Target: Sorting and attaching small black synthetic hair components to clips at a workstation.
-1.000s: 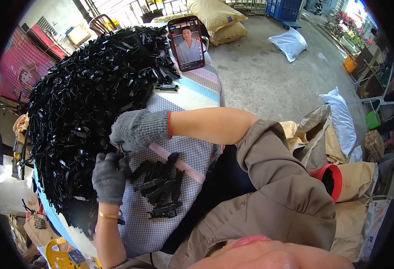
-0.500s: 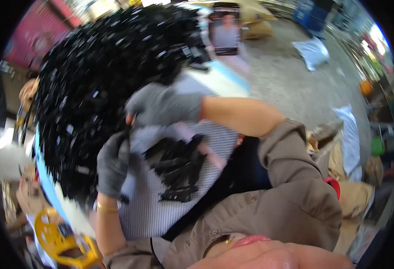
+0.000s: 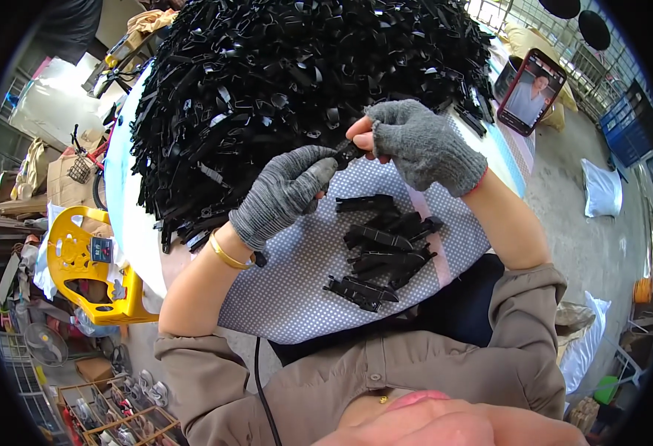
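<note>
1. The small black plastic piece (image 3: 347, 153) sits just above the middle of the view, held between both hands over the dotted cloth (image 3: 296, 275).
2. The left hand (image 3: 282, 195), in a grey knit glove, comes up from seven o'clock; its fingertips pinch the near end of the piece, so this hand is clenched on it.
3. The right hand (image 3: 415, 145), in a matching fingerless grey glove, comes in from four o'clock; its bare fingertips (image 3: 362, 135) grasp the far end of the same piece.
4. A gold bangle (image 3: 227, 255) circles the left wrist, just below the glove cuff.
5. A small heap of black pieces (image 3: 378, 249) lies on the cloth at five o'clock from the held piece, under the right forearm and apart from both hands.
6. A large pile of black plastic parts (image 3: 282, 74) fills the table from ten to one o'clock, its near edge just beyond the hands.
7. A phone (image 3: 531, 93) with a lit screen stands propped at two o'clock, beside the big pile.
8. A yellow plastic chair (image 3: 81, 275) stands on the floor at eight o'clock, well apart from the table.
9. A white sack (image 3: 601, 189) lies on the concrete floor at three o'clock.
10. A thin black cable (image 3: 259, 386) runs down over the brown shirt at six o'clock.
</note>
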`<state>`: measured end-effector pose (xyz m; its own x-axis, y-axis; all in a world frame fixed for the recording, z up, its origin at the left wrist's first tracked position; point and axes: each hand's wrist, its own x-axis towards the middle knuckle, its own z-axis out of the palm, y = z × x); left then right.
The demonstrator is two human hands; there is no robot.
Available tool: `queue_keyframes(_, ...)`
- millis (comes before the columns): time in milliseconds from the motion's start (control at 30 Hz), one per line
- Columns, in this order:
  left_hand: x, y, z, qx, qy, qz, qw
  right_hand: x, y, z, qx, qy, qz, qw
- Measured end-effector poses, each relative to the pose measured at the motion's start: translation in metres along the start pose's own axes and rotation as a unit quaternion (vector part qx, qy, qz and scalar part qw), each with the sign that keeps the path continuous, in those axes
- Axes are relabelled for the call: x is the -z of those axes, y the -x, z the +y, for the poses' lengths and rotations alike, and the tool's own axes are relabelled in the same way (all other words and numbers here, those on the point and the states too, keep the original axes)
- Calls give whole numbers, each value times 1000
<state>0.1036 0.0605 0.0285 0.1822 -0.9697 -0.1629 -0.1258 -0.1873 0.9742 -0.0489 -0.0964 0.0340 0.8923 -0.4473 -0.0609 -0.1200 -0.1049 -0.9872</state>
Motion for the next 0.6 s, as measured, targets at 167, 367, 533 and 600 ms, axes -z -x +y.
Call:
queue_keyframes(167,-4,-1,2,0,-50,13,999,-2,3,0,3,26,15,1000)
queue_keyframes(367,-8,-4,-2,-84,-166,53,981,-10,7,3,13,-38,38,998)
queue_keyframes(533,-12,0,0,-133,-182,-37,974,-14,7,-2,31,-68,-31,997)
queue_keyframes(600,-27,-1,-2,-182,-268,-2,946,-32,4,-1,63,-16,-58,996)
